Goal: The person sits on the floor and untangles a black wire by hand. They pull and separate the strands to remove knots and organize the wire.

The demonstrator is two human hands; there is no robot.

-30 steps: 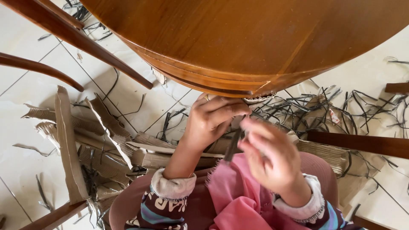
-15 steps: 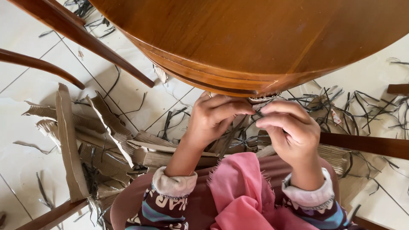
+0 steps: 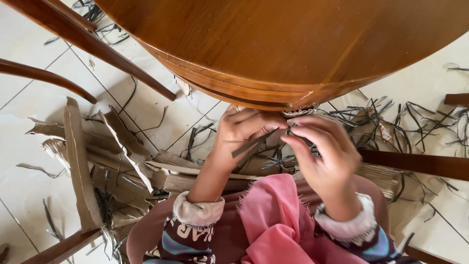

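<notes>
The left hand (image 3: 242, 134) pinches a thin dark strip (image 3: 254, 143) just under the round tabletop's (image 3: 293, 39) near edge; the right hand (image 3: 325, 156) closes its grip on the strip's far end, apparently to keep it taut. Fingers hide the contact. Cardboard scraps (image 3: 97, 151) lie on the floor at left.

Probably a home, tiled floor (image 3: 34, 190), round wooden table (image 3: 293, 44), cardboard scraps (image 3: 78, 166)
</notes>
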